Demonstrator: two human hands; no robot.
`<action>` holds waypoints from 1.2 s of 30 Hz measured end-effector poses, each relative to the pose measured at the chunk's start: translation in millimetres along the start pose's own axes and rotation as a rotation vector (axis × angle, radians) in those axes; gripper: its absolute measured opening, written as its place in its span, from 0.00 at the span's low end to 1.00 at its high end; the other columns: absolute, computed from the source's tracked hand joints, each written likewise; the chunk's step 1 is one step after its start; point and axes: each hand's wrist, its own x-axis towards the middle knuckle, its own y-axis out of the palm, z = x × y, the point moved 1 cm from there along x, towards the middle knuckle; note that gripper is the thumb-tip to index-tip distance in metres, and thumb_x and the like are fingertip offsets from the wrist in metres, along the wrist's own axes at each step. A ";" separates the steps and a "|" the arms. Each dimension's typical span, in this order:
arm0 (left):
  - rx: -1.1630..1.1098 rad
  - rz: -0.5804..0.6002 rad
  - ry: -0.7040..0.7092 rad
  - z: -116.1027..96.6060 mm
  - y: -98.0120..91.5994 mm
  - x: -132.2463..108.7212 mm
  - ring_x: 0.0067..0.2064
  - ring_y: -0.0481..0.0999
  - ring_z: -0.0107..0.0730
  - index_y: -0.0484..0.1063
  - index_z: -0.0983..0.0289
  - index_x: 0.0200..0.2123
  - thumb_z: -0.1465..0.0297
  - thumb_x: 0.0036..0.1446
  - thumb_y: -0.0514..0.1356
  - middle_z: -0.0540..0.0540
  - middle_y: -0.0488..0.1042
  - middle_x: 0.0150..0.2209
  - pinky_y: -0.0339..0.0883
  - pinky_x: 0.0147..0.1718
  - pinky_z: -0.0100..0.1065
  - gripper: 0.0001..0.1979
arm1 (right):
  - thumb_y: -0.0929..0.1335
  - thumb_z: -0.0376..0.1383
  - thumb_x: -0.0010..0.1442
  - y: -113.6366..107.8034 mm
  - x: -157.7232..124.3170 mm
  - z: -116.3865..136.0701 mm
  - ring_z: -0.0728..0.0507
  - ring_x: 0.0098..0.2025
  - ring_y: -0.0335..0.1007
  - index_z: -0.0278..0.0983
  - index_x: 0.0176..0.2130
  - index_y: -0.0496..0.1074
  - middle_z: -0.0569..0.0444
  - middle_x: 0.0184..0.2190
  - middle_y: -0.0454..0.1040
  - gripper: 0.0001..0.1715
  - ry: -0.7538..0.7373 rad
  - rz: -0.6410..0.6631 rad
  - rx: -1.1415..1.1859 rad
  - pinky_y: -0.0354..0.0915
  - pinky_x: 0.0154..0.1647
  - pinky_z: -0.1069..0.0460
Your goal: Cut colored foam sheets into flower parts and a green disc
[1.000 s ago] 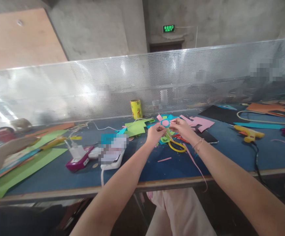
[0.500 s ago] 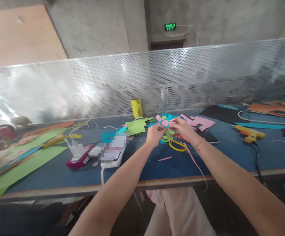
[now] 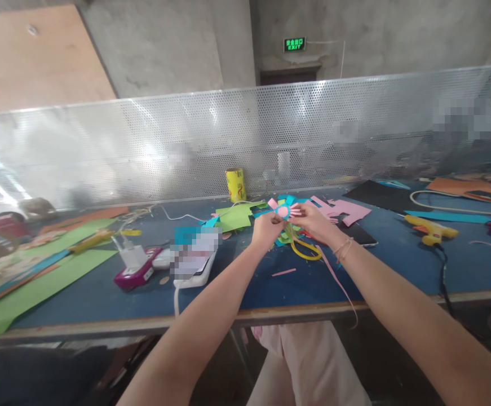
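Both my hands are raised over the middle of the blue table [image 3: 308,282], pinching a small paper flower [image 3: 284,209] with a pink centre, a blue ring and pink petals. My left hand [image 3: 266,228] grips it from below left, fingers closed. My right hand [image 3: 315,220] pinches its right side. A thin pink paper strip [image 3: 337,281] trails from under my right wrist over the table's front edge. Under the hands lie yellow-handled scissors [image 3: 305,250] and green and blue paper scraps.
A yellow glue gun [image 3: 428,229] with a black cord lies at right, pink cut paper [image 3: 346,211] and a phone behind my right hand. Green sheets [image 3: 46,282], a charger [image 3: 134,268] and a power strip sit left. A yellow roll [image 3: 235,185] stands by the perforated metal screen [image 3: 245,141].
The paper flower has been turned and tilted a little between my fingers. Another person's arm at the far left has drawn out of view.
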 end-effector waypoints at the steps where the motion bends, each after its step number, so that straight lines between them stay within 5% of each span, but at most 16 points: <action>1: 0.001 -0.001 0.003 0.7 0.2 0.4 0.17 0.69 0.27 0.69 0.64 0.20 0.68 0.44 0.61 0.50 0.72 0.19 0.60 0.18 0.27 0.06 | 0.73 0.32 0.38 0.0 0.2 -0.3 0.47 0.36 0.69 0.36 0.33 0.69 0.54 0.32 0.73 0.18 -0.008 0.002 -0.011 0.63 0.40 0.52; 12: -0.025 -0.012 0.051 3.5 1.2 2.0 0.17 0.69 0.25 0.70 0.64 0.20 0.69 0.44 0.61 0.50 0.72 0.18 0.62 0.20 0.28 0.05 | 0.72 0.37 0.40 1.5 -2.5 2.7 0.51 0.27 0.65 0.36 0.26 0.66 0.59 0.23 0.69 0.13 0.026 -0.006 0.026 0.62 0.31 0.54; 26: -0.107 -0.006 -0.030 5.7 1.5 4.0 0.17 0.68 0.24 0.70 0.64 0.20 0.69 0.44 0.62 0.51 0.74 0.21 0.64 0.21 0.29 0.06 | 0.71 0.38 0.44 4.4 -6.0 6.9 0.48 0.30 0.69 0.38 0.29 0.68 0.57 0.24 0.70 0.11 0.113 0.043 0.036 0.64 0.28 0.53; 33: -0.126 0.001 -0.034 4.9 1.3 4.2 0.17 0.68 0.24 0.69 0.64 0.20 0.69 0.44 0.62 0.51 0.73 0.20 0.63 0.21 0.28 0.07 | 0.72 0.36 0.41 2.8 -4.8 2.3 0.55 0.17 0.54 0.37 0.28 0.66 0.63 0.19 0.64 0.13 0.090 0.050 -0.013 0.51 0.17 0.57; 36: -0.127 0.005 -0.037 4.8 1.6 4.3 0.17 0.68 0.25 0.69 0.65 0.20 0.68 0.44 0.62 0.52 0.73 0.20 0.63 0.21 0.29 0.07 | 0.72 0.34 0.40 2.7 -3.8 2.0 0.54 0.19 0.58 0.37 0.29 0.66 0.62 0.21 0.67 0.13 0.066 0.026 -0.021 0.55 0.21 0.56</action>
